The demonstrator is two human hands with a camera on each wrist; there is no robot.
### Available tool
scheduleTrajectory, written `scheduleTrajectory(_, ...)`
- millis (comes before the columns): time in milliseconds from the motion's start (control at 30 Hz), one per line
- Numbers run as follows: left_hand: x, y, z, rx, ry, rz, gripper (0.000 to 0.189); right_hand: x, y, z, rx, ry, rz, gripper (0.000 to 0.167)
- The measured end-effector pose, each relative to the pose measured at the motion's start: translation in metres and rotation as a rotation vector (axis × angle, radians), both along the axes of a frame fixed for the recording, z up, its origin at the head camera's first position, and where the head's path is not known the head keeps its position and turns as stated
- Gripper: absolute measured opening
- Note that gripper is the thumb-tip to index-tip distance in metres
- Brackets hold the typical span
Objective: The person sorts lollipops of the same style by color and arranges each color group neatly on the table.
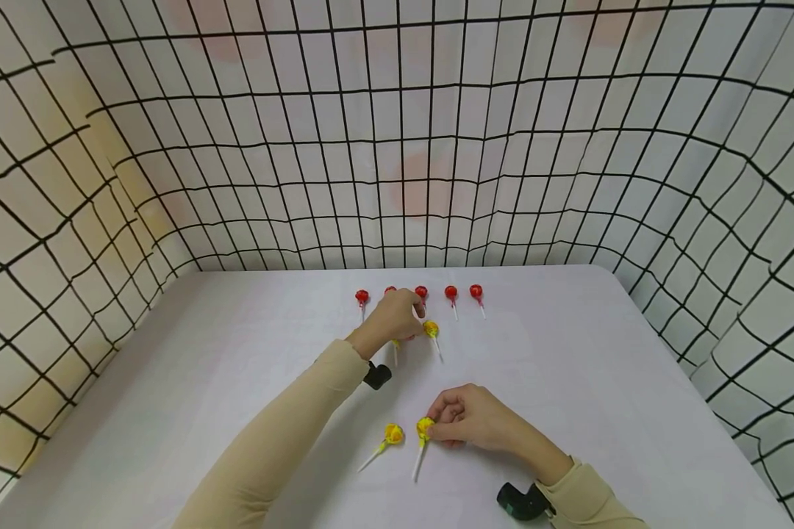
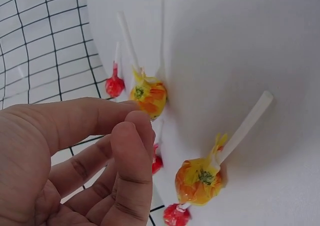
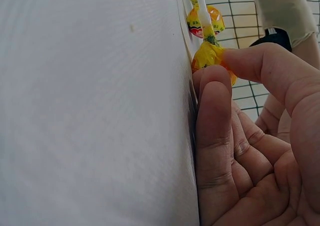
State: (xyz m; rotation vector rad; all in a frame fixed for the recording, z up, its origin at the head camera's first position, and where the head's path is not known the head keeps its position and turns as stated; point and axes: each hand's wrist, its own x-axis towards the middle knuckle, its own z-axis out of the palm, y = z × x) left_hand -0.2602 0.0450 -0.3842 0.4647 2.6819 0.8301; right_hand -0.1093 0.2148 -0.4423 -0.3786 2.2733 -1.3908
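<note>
In the head view my left hand reaches over the table, thumb and forefinger tips at the head of a yellow lollipop. The stick of that lollipop stands off the table, apart from its shadow, in the left wrist view. A second yellow lollipop lies beside these fingers, partly hidden by the hand in the head view. Nearer me, my right hand pinches the wrapped head of another yellow lollipop between thumb and forefinger, its stick toward me. Left of it lies one more yellow lollipop.
Several red lollipops, among them a rightmost one and a leftmost one, form a row beyond the left hand, which partly covers some. A white-covered table carries everything. Black netting encloses its back and sides.
</note>
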Motion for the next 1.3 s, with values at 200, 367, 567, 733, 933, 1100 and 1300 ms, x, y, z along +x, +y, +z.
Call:
scheduleTrajectory(200,0.004,-0.005,0.006,-0.009,0.014,-0.008,0.019,0.000,-0.001,0.000,0.007,-0.003,-0.002,0.016)
scheduleTrajectory(367,0.010,-0.010,0.012,0.006,0.026,-0.022,0.021,-0.001,-0.002,0.000,0.031,0.001,-0.004,0.017)
scheduleTrajectory(567,0.020,-0.020,0.014,0.042,0.036,-0.043,0.017,-0.001,-0.002,0.001,0.043,-0.003,-0.003,0.017)
scheduleTrajectory(733,0.029,-0.031,0.013,0.055,0.044,-0.079,0.021,-0.001,-0.002,0.002,0.043,-0.011,-0.004,0.018)
scheduleTrajectory(933,0.042,-0.047,0.012,0.071,-0.012,-0.095,0.020,0.000,-0.003,0.002,0.034,-0.010,-0.003,0.019)
scheduleTrajectory(1100,0.056,-0.063,0.007,0.082,-0.045,-0.105,0.016,0.000,-0.003,0.002,0.013,-0.002,0.003,0.019)
scheduleTrajectory(1300,0.075,-0.079,0.002,0.112,-0.091,-0.130,0.013,-0.001,-0.003,0.000,0.003,0.003,0.007,0.019)
